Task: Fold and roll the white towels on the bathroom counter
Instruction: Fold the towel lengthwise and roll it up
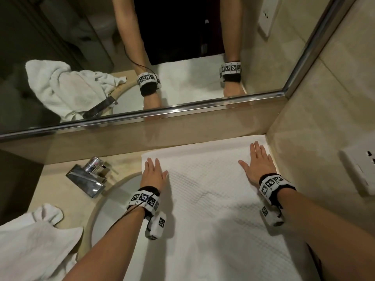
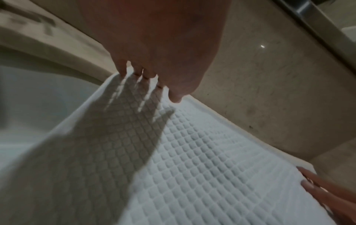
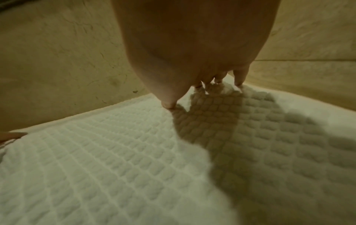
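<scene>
Head view: wrist bands point(image 1: 273, 184) bear square codes, unreadable.

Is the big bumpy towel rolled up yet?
No. The waffle towel lies spread flat; left hand and right hand press it.

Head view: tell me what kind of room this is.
A bathroom, most likely. A chrome tap stands over a round sink set into a stone counter, with a wall mirror behind. Both hands, left hand and right hand, press flat on a white towel.
</scene>
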